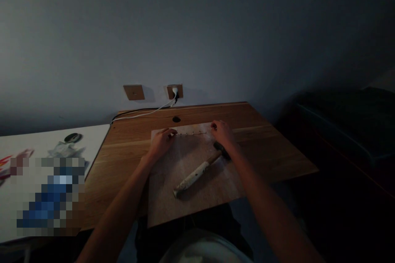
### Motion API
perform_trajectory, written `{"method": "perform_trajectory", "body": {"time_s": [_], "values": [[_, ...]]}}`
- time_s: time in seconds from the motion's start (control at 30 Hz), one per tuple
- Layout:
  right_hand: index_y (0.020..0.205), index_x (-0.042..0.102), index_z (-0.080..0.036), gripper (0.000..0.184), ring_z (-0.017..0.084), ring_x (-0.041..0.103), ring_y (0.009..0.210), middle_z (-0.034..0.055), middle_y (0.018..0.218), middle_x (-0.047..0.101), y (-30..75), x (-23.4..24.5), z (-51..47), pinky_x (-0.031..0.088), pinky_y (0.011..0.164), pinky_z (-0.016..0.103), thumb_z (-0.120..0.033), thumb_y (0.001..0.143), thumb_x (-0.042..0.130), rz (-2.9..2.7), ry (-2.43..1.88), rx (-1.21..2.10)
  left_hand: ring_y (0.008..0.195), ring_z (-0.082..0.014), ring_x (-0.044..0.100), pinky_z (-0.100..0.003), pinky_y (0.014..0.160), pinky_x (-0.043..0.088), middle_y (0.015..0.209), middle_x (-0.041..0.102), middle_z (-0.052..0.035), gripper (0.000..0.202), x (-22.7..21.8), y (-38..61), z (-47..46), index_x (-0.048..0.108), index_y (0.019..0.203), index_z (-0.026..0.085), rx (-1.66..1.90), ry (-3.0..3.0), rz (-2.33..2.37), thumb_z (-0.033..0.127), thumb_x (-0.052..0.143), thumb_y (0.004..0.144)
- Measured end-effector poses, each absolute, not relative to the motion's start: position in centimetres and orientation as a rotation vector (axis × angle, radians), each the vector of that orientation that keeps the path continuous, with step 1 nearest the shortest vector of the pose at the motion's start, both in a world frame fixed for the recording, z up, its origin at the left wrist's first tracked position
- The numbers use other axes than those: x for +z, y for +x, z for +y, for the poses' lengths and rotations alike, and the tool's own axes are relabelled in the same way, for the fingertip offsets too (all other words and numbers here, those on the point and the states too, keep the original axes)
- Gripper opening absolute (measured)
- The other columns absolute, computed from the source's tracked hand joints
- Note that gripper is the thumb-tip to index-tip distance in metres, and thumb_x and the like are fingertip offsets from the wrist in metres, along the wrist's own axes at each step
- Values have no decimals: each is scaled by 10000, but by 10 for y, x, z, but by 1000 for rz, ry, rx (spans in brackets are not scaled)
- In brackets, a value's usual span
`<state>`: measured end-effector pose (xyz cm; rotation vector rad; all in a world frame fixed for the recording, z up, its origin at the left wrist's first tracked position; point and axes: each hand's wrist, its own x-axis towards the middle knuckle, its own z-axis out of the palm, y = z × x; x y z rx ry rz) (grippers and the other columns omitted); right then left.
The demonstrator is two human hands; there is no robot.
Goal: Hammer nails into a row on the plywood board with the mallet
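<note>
on one board (182,158), one hammer (202,168), perhaps four nails (193,133), two hands (162,141) (221,132), fingers (169,132) curled, grip unclear

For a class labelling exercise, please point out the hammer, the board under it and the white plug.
Hammer (200,171): head view, on its handle.
Board (182,158): head view, on its bare top surface.
White plug (175,90): head view, on its body at the socket (180,91).

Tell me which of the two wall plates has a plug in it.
The right wall plate: a white plug sits in it, while the left wall plate has none.
</note>
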<state>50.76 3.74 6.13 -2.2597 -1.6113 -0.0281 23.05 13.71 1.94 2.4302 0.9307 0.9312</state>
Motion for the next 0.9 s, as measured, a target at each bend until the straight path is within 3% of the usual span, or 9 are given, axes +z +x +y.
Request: {"method": "perform_trajectory", "body": {"time_s": [0.23,0.47,0.7,0.9], "values": [[1002,744,-159,243,212,676,985,139,1062,746,511,58,40,451,892,272,-120,934,514,-1570,-2302,-26,711,-157,660,-262,733,520,931,747,-58,222,22,231,135,751,1012,195,898,2450,952,177,565,892],[928,755,-171,121,201,699,929,110,1000,771,512,51,45,480,843,260,-153,849,664,-1588,-2317,63,732,-156,658,-262,760,523,978,740,-62,226,26,231,133,747,1001,200,905,2433,931,141,571,871],[923,773,-181,174,187,719,927,95,968,790,512,50,48,483,824,234,-96,830,653,-1628,-2318,108,712,-170,655,-268,727,512,874,721,-53,168,28,232,131,720,961,188,845,2431,1001,162,586,862],[945,773,-185,160,209,726,908,108,975,792,510,55,44,488,787,254,-137,854,650,-1623,-2340,87,692,-160,649,-258,712,519,872,724,-43,170,24,232,133,713,959,194,852,2423,998,151,600,840]]}}
